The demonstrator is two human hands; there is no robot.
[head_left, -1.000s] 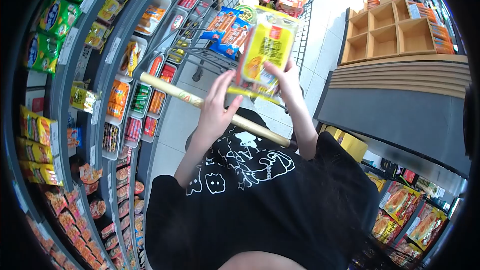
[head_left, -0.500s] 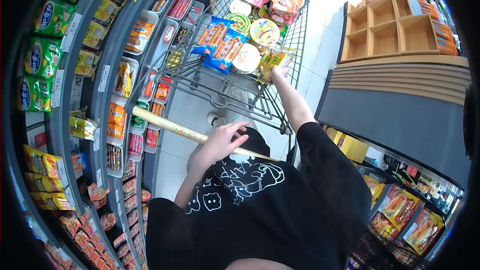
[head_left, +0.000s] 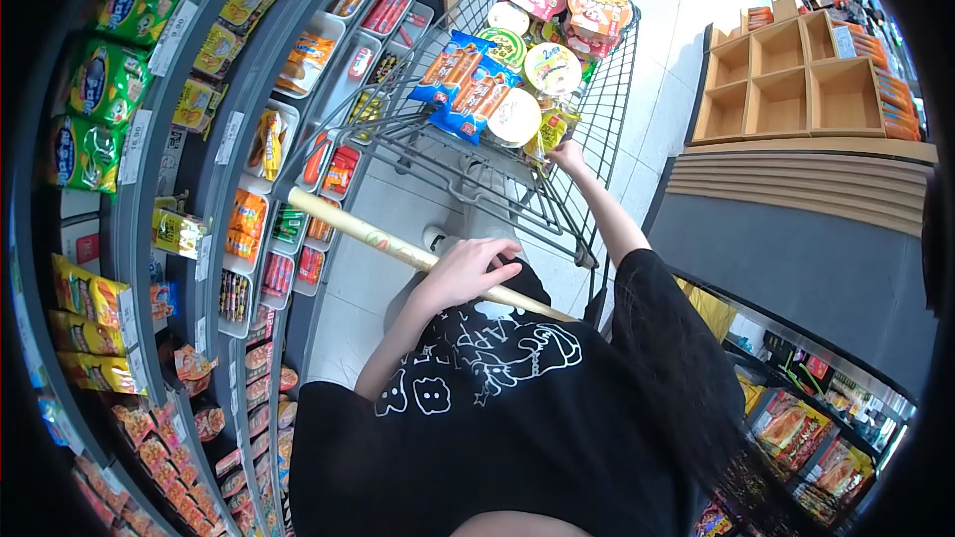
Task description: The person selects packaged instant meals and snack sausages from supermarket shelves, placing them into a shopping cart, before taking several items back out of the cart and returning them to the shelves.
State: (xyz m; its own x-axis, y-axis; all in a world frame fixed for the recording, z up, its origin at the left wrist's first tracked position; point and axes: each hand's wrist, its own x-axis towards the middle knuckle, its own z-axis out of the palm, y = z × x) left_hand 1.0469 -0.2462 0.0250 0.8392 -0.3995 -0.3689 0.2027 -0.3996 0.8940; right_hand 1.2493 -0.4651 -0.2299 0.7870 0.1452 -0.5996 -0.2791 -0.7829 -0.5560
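Note:
My left hand [head_left: 473,268] lies palm down over the pale yellow handle [head_left: 358,228] of a shopping cart, fingers stretched out and apart. At the cart's near right corner, my right hand [head_left: 569,156] has its fingers closed on the edge of a yellow-green snack packet [head_left: 559,129]. Beside that packet stands a white-lidded cup [head_left: 514,117]. Two blue sausage packs [head_left: 453,68] lie to its left. Behind them are a green-rimmed noodle bowl [head_left: 507,48], a yellow-rimmed noodle bowl [head_left: 552,70] and red-pink instant noodle tubs [head_left: 599,8]. The packet's lower part is partly hidden by the cart wires.
Shelves [head_left: 214,229] of sausages and snacks in white trays run close along the left. On the right stands a dark counter [head_left: 796,229] with a wooden compartment rack [head_left: 781,89]. Noodle packs [head_left: 791,418] fill a lower shelf at bottom right. Tiled floor [head_left: 657,89] shows beyond the cart.
My right hand and the snack packet have shifted slightly toward me, and less of the packet shows. The whole view has slid, so things appear farther right. My left hand stays on the handle.

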